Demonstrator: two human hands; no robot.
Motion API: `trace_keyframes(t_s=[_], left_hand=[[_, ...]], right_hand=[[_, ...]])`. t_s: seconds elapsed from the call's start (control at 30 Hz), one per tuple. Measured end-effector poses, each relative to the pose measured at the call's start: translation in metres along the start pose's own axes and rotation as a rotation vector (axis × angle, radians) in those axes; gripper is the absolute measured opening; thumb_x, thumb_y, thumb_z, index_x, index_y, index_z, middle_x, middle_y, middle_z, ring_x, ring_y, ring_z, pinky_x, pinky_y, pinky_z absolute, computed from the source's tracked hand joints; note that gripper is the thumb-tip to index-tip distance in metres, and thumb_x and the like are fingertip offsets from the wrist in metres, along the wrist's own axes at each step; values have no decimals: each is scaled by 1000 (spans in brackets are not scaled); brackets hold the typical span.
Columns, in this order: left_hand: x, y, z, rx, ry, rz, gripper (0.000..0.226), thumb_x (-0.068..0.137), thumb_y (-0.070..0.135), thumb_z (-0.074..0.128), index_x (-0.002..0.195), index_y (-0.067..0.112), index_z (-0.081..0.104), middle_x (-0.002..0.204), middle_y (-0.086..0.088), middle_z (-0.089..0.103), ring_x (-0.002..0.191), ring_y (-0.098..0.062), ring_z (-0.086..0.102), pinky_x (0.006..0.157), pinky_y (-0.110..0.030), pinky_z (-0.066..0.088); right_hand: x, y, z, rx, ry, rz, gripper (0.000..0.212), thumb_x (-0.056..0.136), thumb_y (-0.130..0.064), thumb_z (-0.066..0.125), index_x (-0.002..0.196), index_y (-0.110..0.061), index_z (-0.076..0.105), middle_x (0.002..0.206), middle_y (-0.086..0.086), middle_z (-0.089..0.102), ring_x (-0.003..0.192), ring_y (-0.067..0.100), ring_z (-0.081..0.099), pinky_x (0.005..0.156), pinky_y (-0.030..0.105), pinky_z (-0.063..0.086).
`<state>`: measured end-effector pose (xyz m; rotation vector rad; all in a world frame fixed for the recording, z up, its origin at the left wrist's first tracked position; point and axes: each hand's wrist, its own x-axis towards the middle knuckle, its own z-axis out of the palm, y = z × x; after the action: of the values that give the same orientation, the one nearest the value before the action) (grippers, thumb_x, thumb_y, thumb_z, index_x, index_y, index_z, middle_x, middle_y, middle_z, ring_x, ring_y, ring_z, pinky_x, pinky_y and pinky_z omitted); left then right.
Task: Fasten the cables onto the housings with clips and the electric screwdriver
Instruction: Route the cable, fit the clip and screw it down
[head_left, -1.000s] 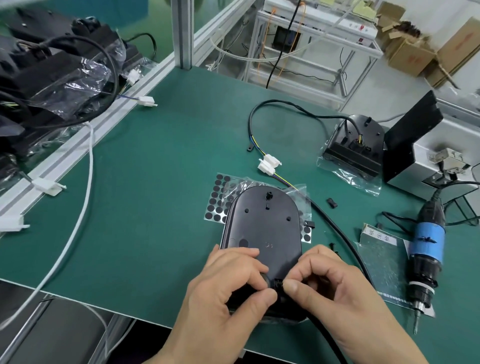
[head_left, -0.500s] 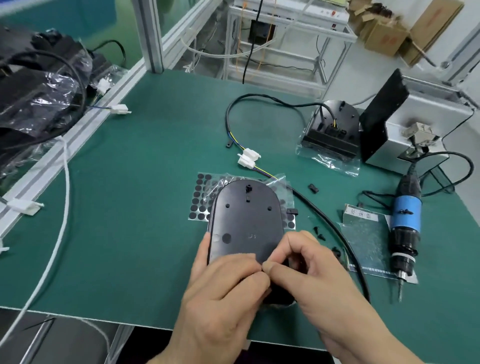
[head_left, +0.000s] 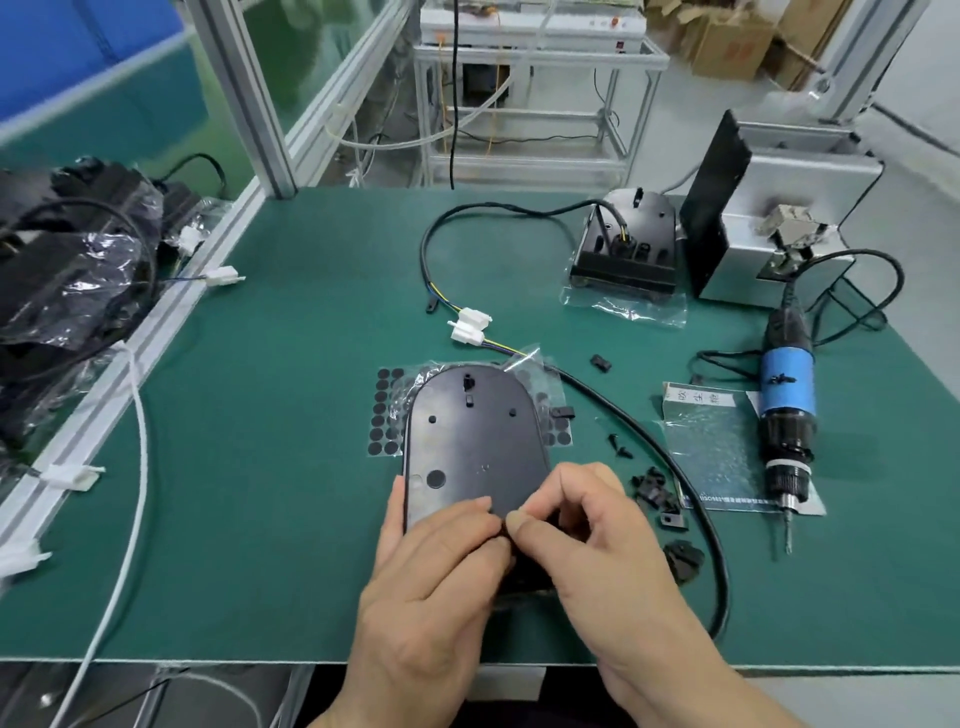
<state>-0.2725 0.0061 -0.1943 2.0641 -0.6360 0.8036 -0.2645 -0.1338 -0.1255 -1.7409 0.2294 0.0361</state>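
Both hands at the near end of housing 1 (head_left: 467, 431), which lies flat on the mat (head_left: 260, 467).
- Left hand (head_left: 436, 577): grips housing 1, thumb on its left rim.
- Right hand (head_left: 587, 540): fingers curled, pinching a small black piece (head_left: 503, 531). Clip or cable end, cannot tell.
- One cable (head_left: 719, 571) loops to the right.
- Loose clips (head_left: 655, 488) in a heap, count unclear.
- One screwdriver (head_left: 784, 405), lying flat.
- Housing 2 (head_left: 631, 244) far right.
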Motion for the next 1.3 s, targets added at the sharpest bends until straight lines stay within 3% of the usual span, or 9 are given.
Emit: trace_keyframes(t_s=[0.2,0.3,0.37,0.47,0.67,0.9,1.07,1.17,1.3], left_hand=[[1,0,-1,-7,-21,-15,18,87,7,68,99,19,65,113,7,63,107,-17,67,105,-72,35],[0,0,-2,-14,-19,-18,18,86,5,68,98,18,65,110,7,63,106,-17,67,105,-72,34],[1,1,-2,-13,-28,-29,16,87,7,67,98,18,65,109,6,62,105,-18,67,106,-72,34],[1,2,-2,-9,-31,-38,15,87,8,65,99,17,65,109,5,61,102,-18,66,106,-72,34],[-2,0,-3,0,-76,-110,24,87,5,67,105,21,64,112,2,55,98,-29,62,114,-64,30],[-6,-4,-4,19,-107,-85,20,90,9,63,107,20,63,116,0,53,98,-30,61,115,-64,28],[-1,2,-5,-6,-78,-118,12,92,14,61,101,22,62,111,3,53,99,-22,62,114,-65,29],[1,5,-4,-13,-54,-116,7,92,15,62,97,20,62,108,4,54,100,-15,62,113,-65,30],[2,7,-4,-6,-46,-109,5,92,16,62,96,19,62,107,2,54,100,-14,61,113,-66,31]], right_hand=[[10,-10,-16,90,-63,44,27,82,1,69,63,-17,63,69,-1,56,64,8,48,63,17,41],[47,-14,-79,-295,298,-187,5,85,-20,70,85,-21,65,93,2,64,87,14,57,81,28,48],[77,-10,-134,-781,514,-151,40,82,-41,71,107,-13,56,114,14,53,108,30,49,91,46,45],[102,11,-183,-992,583,121,80,74,-58,74,126,-8,39,128,23,44,116,45,47,90,56,45],[124,33,-184,-914,485,228,84,75,-58,73,129,-8,33,100,16,55,98,42,58,74,44,39],[123,26,-185,-616,489,299,51,68,-43,70,105,-13,53,84,8,61,74,31,58,59,35,42],[109,2,-183,192,353,248,26,76,-12,65,99,-8,53,67,7,49,43,17,51,41,23,46],[90,-19,-165,628,220,107,16,79,-6,60,95,-5,55,65,7,52,51,16,58,49,23,53],[69,-49,-127,853,102,-50,30,82,-13,71,108,-7,58,70,4,55,60,11,58,62,26,58]])
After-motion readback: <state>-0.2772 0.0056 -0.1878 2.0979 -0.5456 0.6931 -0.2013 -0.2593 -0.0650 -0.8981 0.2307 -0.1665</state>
